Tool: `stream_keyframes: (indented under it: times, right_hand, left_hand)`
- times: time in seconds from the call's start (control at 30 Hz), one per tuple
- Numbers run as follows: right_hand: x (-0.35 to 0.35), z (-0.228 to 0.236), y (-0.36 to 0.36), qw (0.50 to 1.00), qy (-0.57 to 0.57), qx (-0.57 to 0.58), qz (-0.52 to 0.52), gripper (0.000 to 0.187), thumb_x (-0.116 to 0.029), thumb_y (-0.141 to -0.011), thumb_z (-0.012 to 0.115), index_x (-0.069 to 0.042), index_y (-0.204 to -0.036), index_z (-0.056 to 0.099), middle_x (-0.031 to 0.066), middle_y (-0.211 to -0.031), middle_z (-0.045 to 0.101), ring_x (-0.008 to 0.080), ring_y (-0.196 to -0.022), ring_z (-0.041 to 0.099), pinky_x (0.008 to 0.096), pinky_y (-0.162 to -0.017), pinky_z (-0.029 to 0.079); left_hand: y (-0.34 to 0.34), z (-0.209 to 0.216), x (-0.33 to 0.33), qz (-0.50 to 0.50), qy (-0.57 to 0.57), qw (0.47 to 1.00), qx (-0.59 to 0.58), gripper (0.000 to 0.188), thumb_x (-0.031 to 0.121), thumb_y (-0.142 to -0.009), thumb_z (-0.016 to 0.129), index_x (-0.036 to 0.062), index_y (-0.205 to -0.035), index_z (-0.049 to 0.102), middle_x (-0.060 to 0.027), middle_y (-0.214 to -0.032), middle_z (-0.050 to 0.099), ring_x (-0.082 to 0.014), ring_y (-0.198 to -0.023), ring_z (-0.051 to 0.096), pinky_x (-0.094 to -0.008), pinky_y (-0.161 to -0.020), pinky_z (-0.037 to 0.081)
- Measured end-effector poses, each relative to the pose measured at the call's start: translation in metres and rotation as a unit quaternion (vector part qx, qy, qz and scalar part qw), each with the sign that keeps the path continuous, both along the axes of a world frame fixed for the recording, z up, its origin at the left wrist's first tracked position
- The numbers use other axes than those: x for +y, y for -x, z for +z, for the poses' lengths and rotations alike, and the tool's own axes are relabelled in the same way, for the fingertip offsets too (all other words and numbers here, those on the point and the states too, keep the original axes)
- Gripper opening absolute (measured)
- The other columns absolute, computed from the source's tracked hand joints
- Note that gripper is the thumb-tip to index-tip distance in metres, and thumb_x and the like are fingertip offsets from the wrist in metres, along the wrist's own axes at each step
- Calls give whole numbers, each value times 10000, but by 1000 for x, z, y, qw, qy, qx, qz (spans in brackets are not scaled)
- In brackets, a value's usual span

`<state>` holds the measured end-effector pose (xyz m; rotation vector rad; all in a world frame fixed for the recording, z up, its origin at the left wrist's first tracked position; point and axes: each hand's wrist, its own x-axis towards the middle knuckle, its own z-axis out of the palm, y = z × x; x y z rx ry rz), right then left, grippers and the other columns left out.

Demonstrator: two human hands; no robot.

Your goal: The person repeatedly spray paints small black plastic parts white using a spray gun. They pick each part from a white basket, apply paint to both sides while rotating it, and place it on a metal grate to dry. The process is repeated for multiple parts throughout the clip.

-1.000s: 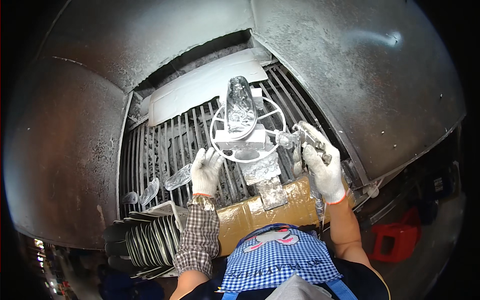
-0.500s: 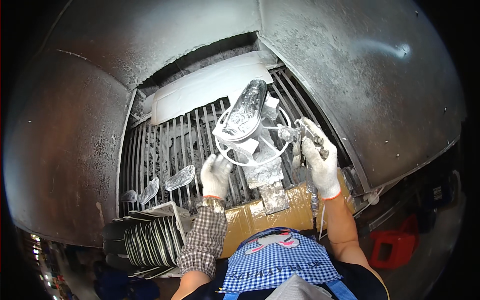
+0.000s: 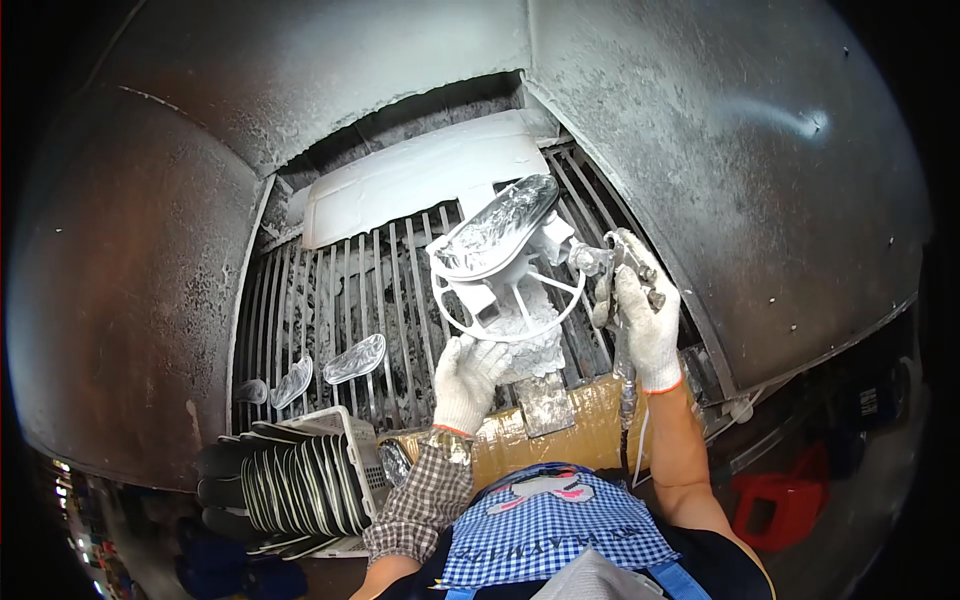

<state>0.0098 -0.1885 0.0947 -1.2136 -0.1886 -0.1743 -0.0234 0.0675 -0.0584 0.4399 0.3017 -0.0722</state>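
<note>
A shoe sole point(image 3: 497, 228) with a dark, glossy, white-streaked upper face and a pale edge lies tilted on a white spoked wheel point(image 3: 521, 308) above the grate. My left hand point(image 3: 468, 384), in a white knit glove, touches the wheel's near rim with curled fingers. Some of those fingertips are hard to make out. My right hand point(image 3: 650, 335), gloved too, is wrapped round a crusted spray gun point(image 3: 632, 255), whose nozzle end points left at the wheel. A hose point(image 3: 627, 400) hangs below the gun. Coated lumps beneath the wheel hide part of its support.
Smaller shiny soles point(image 3: 355, 359) rest on the metal bars at left. A white crate point(image 3: 362, 455) packed with upright dark soles stands near left. Brown taped cardboard point(image 3: 490, 450) covers the front edge. Metal walls point(image 3: 690, 170) enclose the sides; a white sheet point(image 3: 420, 175) lies behind.
The wheel and sole have turned clockwise, the sole's far end swinging right. My left hand has moved right and nearer, along the rim. The spray gun has shifted slightly right.
</note>
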Motion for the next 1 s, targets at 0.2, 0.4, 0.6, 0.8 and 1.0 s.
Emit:
stream_keyframes:
  times: [0.2, 0.4, 0.6, 0.8, 1.0]
  right_hand:
    - [-5, -2, -8, 1000, -5, 3, -15, 507, -166, -1099, 640, 22, -1551, 508, 11, -860, 665, 64, -671, 599, 220, -614, 492]
    - [-14, 3, -8, 999, -18, 16, -34, 503, -149, -1099, 632, 23, -1553, 501, 28, -890, 671, 52, -672, 578, 219, -610, 509]
    - [-29, 2, -6, 995, -8, -23, -99, 524, -130, -1106, 610, 40, -1577, 455, 100, -1156, 734, 27, -769, 573, 199, -646, 521]
    - [-27, 11, 17, 994, 85, -14, -62, 536, -126, -1084, 641, 81, -1548, 470, 82, -1095, 725, 41, -746, 590, 192, -666, 526]
    - [0, 9, 41, 996, 90, 7, 29, 524, -113, -1053, 676, 67, -1520, 522, 78, -1094, 682, 67, -737, 661, 226, -657, 561]
  left_hand:
    - [-2, -2, 17, 7, -34, 999, -23, 627, 446, -1060, 578, -26, -1471, 551, -256, -1417, 621, -417, -1296, 613, -555, -1138, 489]
    - [-4, 3, 29, 30, -53, 998, -21, 609, 469, -1044, 617, -16, -1412, 590, -248, -1386, 631, -407, -1267, 621, -564, -1109, 500]
    - [-9, 6, 39, 47, -45, 998, -18, 446, 414, -1064, 600, 26, -1283, 633, -237, -1307, 691, -411, -1178, 680, -535, -1000, 568]
    - [-14, 5, 48, 71, -62, 995, -42, 468, 411, -1052, 626, -1, -1276, 619, -274, -1339, 674, -418, -1228, 665, -539, -1039, 561]
    - [-20, 9, 56, 101, -78, 991, -44, 558, 421, -1031, 668, -24, -1344, 546, -309, -1419, 597, -445, -1270, 634, -556, -1041, 562]
